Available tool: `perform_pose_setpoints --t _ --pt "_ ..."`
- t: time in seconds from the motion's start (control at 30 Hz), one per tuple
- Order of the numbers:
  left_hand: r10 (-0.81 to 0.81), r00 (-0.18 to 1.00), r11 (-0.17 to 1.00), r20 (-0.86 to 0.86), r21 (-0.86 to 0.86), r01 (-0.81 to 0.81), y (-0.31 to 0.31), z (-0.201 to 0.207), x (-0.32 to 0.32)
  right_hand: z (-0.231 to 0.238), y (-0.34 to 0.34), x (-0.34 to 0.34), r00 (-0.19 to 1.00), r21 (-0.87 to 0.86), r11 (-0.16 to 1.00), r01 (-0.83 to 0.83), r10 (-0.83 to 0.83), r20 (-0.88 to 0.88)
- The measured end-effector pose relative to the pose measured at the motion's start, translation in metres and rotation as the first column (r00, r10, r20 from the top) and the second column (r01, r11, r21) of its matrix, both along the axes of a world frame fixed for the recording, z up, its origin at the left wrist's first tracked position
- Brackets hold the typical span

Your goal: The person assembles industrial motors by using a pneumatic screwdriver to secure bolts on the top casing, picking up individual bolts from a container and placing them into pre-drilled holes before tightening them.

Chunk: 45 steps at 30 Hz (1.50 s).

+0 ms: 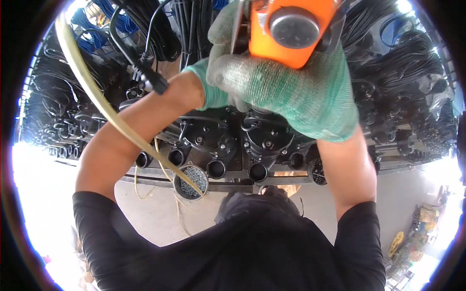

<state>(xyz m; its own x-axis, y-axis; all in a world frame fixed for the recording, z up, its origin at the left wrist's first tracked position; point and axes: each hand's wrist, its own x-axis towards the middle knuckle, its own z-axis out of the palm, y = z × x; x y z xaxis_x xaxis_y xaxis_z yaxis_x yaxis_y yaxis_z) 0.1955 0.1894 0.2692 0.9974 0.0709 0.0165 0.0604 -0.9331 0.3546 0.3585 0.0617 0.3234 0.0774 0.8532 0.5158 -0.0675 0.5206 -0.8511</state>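
Note:
An orange device [284, 31] with a round dark cap is held up close at the top middle. It is cut off by the picture's edge, and its exact kind cannot be told. My right hand [291, 94], in a green knit glove with a greyish coating, is closed round its near side. My left hand [221, 34], gloved alike, reaches up behind the right one, its curled fingers at the device's left side; most of it is hidden. Beneath both hands, black round-faced housings [204, 138] with bolts and open pipe ends stand in a row.
A pale yellow hose [99, 99] hangs across my left forearm. Below the bench edge is a round container [175, 185] of small metal screws or bolts. Bundled black cables [388, 63] and a dangling black cable plug [156, 83] surround the work. Far right, a yellow ring-shaped object [395, 244] lies low.

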Motion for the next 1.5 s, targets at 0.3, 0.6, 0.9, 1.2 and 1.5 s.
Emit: perform_pose_setpoints --t 0.3,0.6,0.9,1.2,1.5 --pt "0.090 0.987 0.947 -0.136 -0.294 -0.127 -0.019 -0.004 0.001 0.004 -0.078 0.044 0.985 -0.372 0.912 -0.171 0.156 -0.072" --pt "0.164 0.979 0.970 -0.120 -0.159 -0.182 0.020 -0.062 0.031 -0.047 -0.103 0.037 1.000 -0.638 0.770 -0.014 0.014 -0.004" --pt "0.284 0.894 0.870 -0.346 -0.300 -0.392 0.004 -0.030 0.034 -0.063 -0.104 0.022 0.997 -0.617 0.784 0.073 -0.049 0.056" --pt "0.344 0.939 0.876 -0.002 -0.359 -0.321 -0.100 0.010 -0.010 -0.060 -0.103 0.028 0.980 -0.602 0.787 0.136 -0.019 0.197" --pt "0.354 0.916 0.921 -0.187 -0.099 -0.376 -0.073 0.002 -0.002 -0.080 -0.111 0.039 0.997 -0.589 0.808 0.022 -0.064 -0.051"
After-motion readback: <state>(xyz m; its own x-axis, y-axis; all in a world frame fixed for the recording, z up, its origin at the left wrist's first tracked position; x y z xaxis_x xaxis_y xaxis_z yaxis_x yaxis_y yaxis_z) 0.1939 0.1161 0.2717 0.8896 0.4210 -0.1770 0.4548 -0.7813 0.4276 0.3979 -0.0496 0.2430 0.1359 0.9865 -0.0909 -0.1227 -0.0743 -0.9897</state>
